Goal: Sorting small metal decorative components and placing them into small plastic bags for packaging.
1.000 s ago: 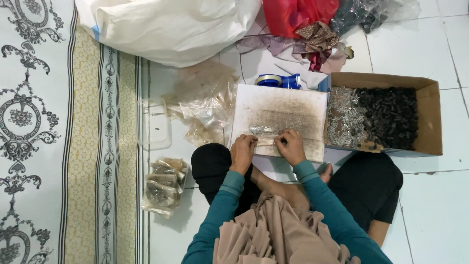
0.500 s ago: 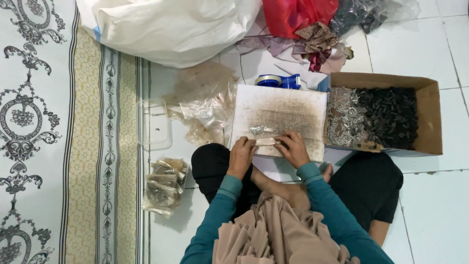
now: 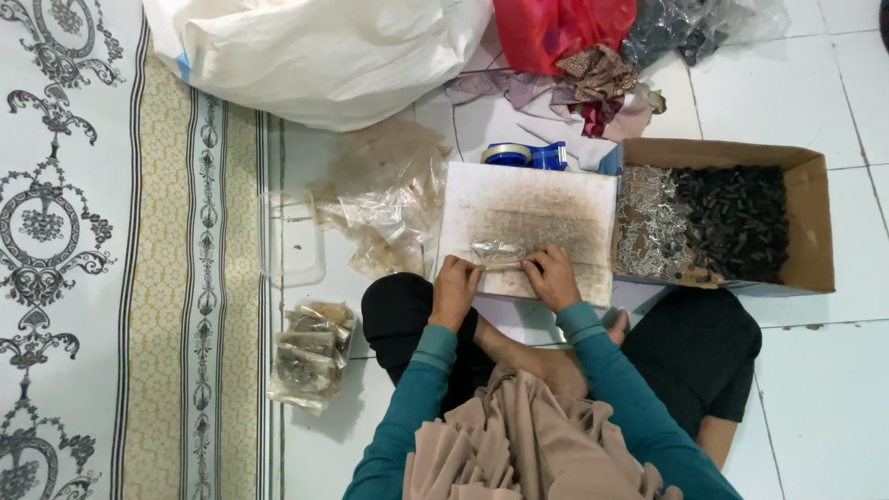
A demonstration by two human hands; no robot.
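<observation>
The person sits on a white tiled floor (image 3: 833, 407) with a stained white board (image 3: 528, 218) lying just in front of the knees; both hands rest on its near edge. The left hand (image 3: 456, 292) is curled, its fingertips pinched on the left end of a small clear plastic packet (image 3: 497, 251) with silvery contents; the right hand (image 3: 553, 278) is likewise curled and grips the packet's right end, so the packet lies flat on the board, stretched between the two hands.

Touching the board's right edge stands an open cardboard box (image 3: 815, 222); its left part holds a heap of silvery bits (image 3: 648, 222), its right part a heap of dark pieces (image 3: 736, 222). Just behind the board sits a blue tape dispenser (image 3: 528, 155); beyond it lie crumpled scraps of patterned cloth (image 3: 597, 79), a red bag (image 3: 565, 28) and a dark plastic bag (image 3: 667, 28). A large white sack (image 3: 315, 56) fills the far left of the floor; a loose pile of empty clear bags (image 3: 384, 199) lies left of the board, close to the left hand, beside a clear plastic tub (image 3: 292, 239). Near the left knee rests a bundle of filled packets (image 3: 310, 352); a patterned mat (image 3: 93, 250) covers the floor further left.
</observation>
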